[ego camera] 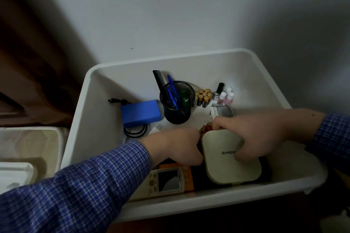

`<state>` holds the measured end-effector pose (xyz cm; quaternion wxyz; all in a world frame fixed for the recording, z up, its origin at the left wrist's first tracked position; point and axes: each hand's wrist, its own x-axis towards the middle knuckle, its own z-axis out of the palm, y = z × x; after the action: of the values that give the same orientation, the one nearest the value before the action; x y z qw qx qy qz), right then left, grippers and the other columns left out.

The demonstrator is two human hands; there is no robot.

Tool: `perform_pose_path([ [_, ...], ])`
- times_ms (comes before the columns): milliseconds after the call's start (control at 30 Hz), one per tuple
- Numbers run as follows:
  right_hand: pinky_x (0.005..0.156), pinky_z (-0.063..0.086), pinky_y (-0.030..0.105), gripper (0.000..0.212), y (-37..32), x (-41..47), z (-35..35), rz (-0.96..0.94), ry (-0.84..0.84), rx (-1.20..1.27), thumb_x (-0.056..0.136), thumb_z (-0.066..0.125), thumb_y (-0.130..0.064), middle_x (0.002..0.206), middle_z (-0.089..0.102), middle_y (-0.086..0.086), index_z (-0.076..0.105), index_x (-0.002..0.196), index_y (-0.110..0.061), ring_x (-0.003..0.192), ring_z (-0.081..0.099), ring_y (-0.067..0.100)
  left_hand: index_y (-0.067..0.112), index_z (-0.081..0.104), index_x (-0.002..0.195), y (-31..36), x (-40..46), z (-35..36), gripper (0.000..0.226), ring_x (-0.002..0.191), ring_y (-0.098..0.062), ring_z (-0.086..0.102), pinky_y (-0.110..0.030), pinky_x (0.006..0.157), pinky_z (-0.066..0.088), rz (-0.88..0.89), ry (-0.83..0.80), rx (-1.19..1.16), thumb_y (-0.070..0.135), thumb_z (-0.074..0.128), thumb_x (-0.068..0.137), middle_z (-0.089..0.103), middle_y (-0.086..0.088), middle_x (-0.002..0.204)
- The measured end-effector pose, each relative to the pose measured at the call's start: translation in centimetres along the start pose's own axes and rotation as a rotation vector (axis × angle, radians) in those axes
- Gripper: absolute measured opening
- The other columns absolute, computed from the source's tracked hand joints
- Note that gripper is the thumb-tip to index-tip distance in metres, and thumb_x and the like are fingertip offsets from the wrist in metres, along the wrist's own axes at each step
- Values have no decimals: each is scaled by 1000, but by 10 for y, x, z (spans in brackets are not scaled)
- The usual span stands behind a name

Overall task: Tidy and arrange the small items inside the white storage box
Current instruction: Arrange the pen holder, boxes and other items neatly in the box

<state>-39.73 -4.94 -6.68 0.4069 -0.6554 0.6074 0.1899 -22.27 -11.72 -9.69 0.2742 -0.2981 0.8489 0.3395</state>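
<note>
The white storage box (pixel 170 62) fills the middle of the head view. My right hand (pixel 261 134) grips the far edge of a cream square case (pixel 233 166) lying tilted near the front of the box. To the left of the case, my left hand (pixel 176 147) is curled with its fingers down among dark items; what it holds is hidden. Behind the hands stand a black mesh cup (pixel 178 104) with blue pens and a comb, a cluster of batteries (pixel 203 97), small nail polish bottles (pixel 224 96) and a blue block (pixel 141 112).
A remote control (pixel 166 179) lies on an orange item at the box's front left. Black rings (pixel 135 130) lie beside the blue block. A second pale bin (pixel 28 143) stands left of the box. A white wall rises behind, a brown curtain at far left.
</note>
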Motion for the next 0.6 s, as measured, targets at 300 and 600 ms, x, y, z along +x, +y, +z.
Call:
perform_pose_path([
  [300, 85, 49, 26, 44, 17, 18, -49, -64, 415, -273, 94, 51, -1, 108, 65, -10, 62, 128, -26, 102, 65, 14, 6, 66, 107, -33, -31, -28, 29, 87, -27, 67, -34, 70, 50, -104, 176, 62, 28, 55, 91, 66, -8, 94],
  [600, 48, 39, 24, 22, 21, 82, -25, -64, 205, -963, 91, 56, -3, 76, 60, -1, 62, 107, -17, 62, 56, 14, 0, 68, 99, -43, -31, -25, 33, 65, -16, 55, -31, 61, 43, -68, 130, -56, 30, 55, 94, 70, -15, 82],
])
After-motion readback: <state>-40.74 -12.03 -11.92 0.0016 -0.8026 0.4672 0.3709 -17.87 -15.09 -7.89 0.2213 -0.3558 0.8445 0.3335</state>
